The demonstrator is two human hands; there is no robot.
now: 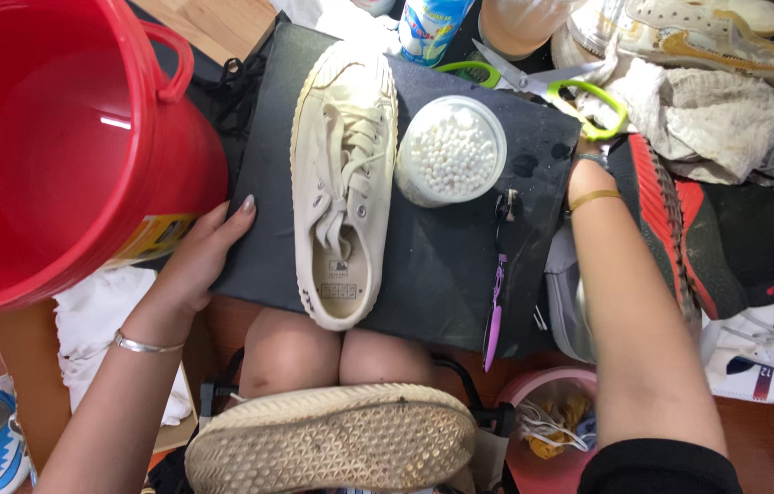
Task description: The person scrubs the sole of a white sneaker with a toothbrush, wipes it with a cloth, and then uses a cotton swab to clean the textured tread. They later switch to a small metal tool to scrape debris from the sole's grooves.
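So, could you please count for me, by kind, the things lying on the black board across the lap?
Cream canvas lace-up shoe: 1
Round clear tub of white cotton swabs: 1
Purple-handled brush: 1
Green-handled scissors, at the far edge: 1
Total on the black board: 4

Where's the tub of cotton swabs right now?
In the head view, the round tub of cotton swabs stands on the dark board, just right of the cream sneaker and below the green-handled scissors.

Silver bangle [144, 345], gold bracelet [594, 197], black sleeve [657, 468]
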